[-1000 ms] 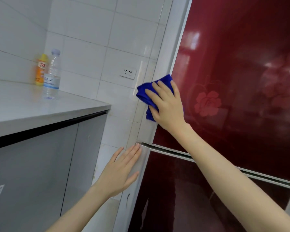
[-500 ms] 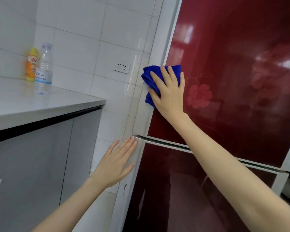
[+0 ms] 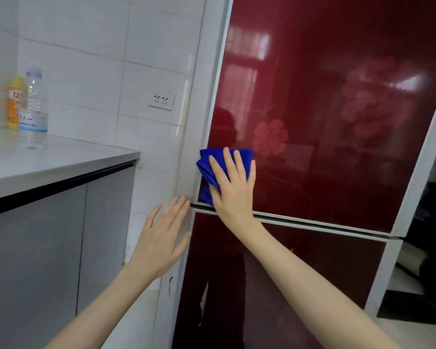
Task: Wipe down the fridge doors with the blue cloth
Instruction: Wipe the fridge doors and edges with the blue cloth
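Observation:
A glossy dark red upper fridge door (image 3: 337,109) with a pale flower print fills the right side, and the lower door (image 3: 300,285) sits below a grey gap. My right hand (image 3: 233,187) presses the folded blue cloth (image 3: 207,167) flat against the lower left corner of the upper door, fingers spread over it. My left hand (image 3: 161,238) lies flat and open against the fridge's white left side, just under the gap, holding nothing.
A grey counter (image 3: 48,167) with grey cabinet fronts stands to the left, bearing a clear water bottle (image 3: 33,112) and an orange bottle (image 3: 14,104). A wall socket (image 3: 161,101) sits on the white tiles. Dark space opens past the fridge's right edge.
My right hand has slid the cloth down the upper door's left edge, from beside the flower print to just above the gap. My left hand has stayed in place on the fridge's side.

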